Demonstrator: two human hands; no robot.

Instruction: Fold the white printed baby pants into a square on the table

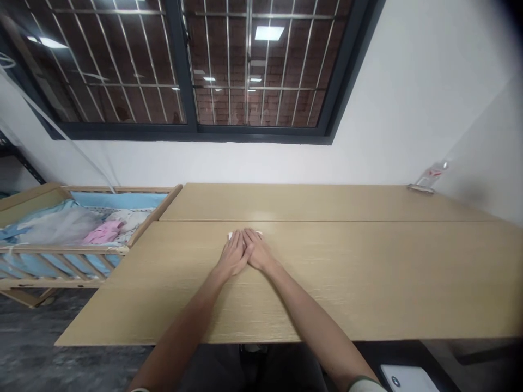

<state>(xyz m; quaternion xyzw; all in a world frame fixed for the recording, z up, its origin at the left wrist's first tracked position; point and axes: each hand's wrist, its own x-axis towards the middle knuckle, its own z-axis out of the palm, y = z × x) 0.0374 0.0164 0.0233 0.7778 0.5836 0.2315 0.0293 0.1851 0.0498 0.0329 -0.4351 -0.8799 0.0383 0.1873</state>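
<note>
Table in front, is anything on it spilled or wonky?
No spill shows on the table. The bottle near its far right corner appears to lean right, which looks odd, but that may just be the wide camera view bending it.

no text is legible, the label [434, 172] on the bottle [427, 178] blurred.

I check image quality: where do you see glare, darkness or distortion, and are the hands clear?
Head view throughout: bright reflections glare in the window; the upper-right corner is dark and blurred; the bottle leans, probably from lens distortion; left hand and right hand look fairly clear.
</note>
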